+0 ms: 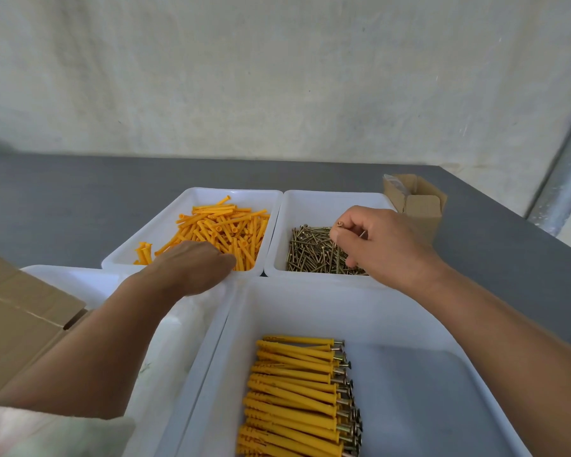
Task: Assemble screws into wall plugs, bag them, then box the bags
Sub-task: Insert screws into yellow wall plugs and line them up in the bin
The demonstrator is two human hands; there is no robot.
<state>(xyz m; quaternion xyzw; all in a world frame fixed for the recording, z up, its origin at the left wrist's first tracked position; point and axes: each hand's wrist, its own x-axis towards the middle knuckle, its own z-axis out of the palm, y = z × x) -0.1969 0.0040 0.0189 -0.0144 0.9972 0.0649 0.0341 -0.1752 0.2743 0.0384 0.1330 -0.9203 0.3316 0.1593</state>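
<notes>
Presently a single brass-coloured screw point(340, 223) is being pinched between the thumb and curled fingers of the right hand point(383, 239). Its round head is being shown just above the forefinger, over the heap of loose screws point(314, 252) in the far right tray point(310, 199).

The left hand point(195, 262) is being reached down into the neighbouring tray point(211, 192), at the near edge of the orange wall plugs point(225, 229). Its fingers are being hidden by the back of the hand, so whether a plug is being gripped cannot be told.

Ribbed yellow assembled plugs point(294, 384), with flat metal screw heads protruding, are being kept in a neat row in the near tray point(310, 298). That row is being cut off by the bottom edge. All three trays are being seen as smooth white plastic. A small open cardboard box point(419, 206) is being kept just beyond the screw tray.
</notes>
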